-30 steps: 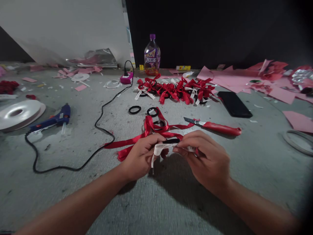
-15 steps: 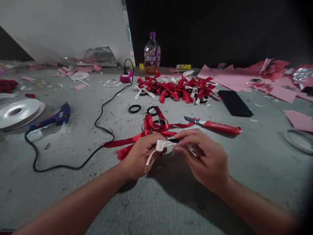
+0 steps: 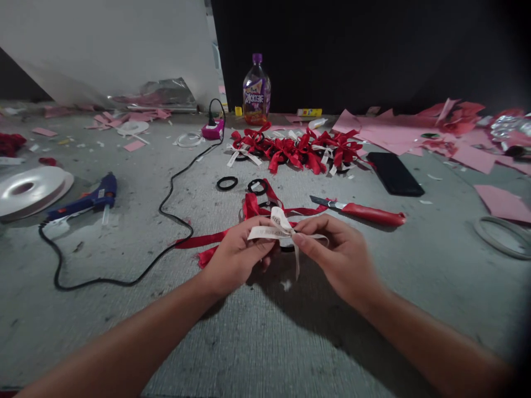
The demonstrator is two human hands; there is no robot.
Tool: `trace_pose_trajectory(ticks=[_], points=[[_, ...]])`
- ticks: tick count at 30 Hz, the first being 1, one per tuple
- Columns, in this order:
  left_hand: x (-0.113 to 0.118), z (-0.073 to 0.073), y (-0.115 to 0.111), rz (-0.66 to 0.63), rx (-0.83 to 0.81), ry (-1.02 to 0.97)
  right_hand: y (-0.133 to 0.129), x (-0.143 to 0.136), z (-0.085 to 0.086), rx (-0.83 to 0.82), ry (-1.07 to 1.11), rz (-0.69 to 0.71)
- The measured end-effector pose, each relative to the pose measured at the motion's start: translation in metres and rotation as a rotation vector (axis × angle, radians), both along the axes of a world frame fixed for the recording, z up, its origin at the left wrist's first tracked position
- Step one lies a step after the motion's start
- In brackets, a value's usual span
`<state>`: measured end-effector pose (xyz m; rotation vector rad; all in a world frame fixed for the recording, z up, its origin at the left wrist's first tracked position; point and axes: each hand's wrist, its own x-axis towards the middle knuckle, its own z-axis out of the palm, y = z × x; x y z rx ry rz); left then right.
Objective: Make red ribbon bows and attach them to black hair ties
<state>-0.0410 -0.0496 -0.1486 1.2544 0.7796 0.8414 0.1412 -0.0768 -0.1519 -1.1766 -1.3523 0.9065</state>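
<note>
Between my hands is a white printed ribbon (image 3: 279, 221) looped into a bow shape, with a black ring (image 3: 287, 248) partly showing beneath it. My left hand (image 3: 236, 257) pinches the ribbon's left side. The thumb and forefinger of my right hand (image 3: 338, 251) press together on its knot. One ribbon tail hangs down between the hands. Just beyond them, red ribbon (image 3: 251, 204) lies over another black ring. Two more black rings (image 3: 227, 183) (image 3: 258, 187) rest behind it. A red-handled cutter (image 3: 373, 214) lies to the right, blade pointing left.
Red and white bows (image 3: 290, 152) are heaped at the back, before a bottle (image 3: 256, 94). A black phone (image 3: 396, 174) lies right of them. At left are a glue gun (image 3: 89, 199) with its cable and a white ribbon spool (image 3: 29, 190). Pink paper (image 3: 504, 202) is at right.
The white ribbon has turned and opened into visible loops, and a tail now hangs down near my right thumb. Both hands have shifted slightly, and the view has moved a little.
</note>
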Motion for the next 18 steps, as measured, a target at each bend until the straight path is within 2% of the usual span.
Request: trace_pose_trajectory(ticks=[3, 6, 10, 13, 16, 18], points=[[0.001, -0.005, 0.000, 0.027, -0.123, -0.065, 0.001, 0.000, -0.005, -0.149, 0.162, 0.068], [0.002, -0.009, 0.000, 0.053, -0.175, -0.066, 0.000, 0.000, -0.008, -0.213, 0.263, 0.124], [0.003, -0.008, -0.002, 0.033, -0.180, -0.028, 0.001, 0.001, -0.010, -0.258, 0.278, 0.075], [0.003, -0.005, -0.001, 0.043, -0.211, -0.107, 0.003, 0.002, -0.012, -0.265, 0.297, 0.034], [0.003, 0.000, 0.003, 0.076, -0.287, -0.217, 0.005, 0.002, -0.013, -0.264, 0.310, 0.016], [0.002, 0.004, 0.006, 0.041, -0.374, -0.212, 0.004, 0.001, -0.012, -0.268, 0.317, 0.028]])
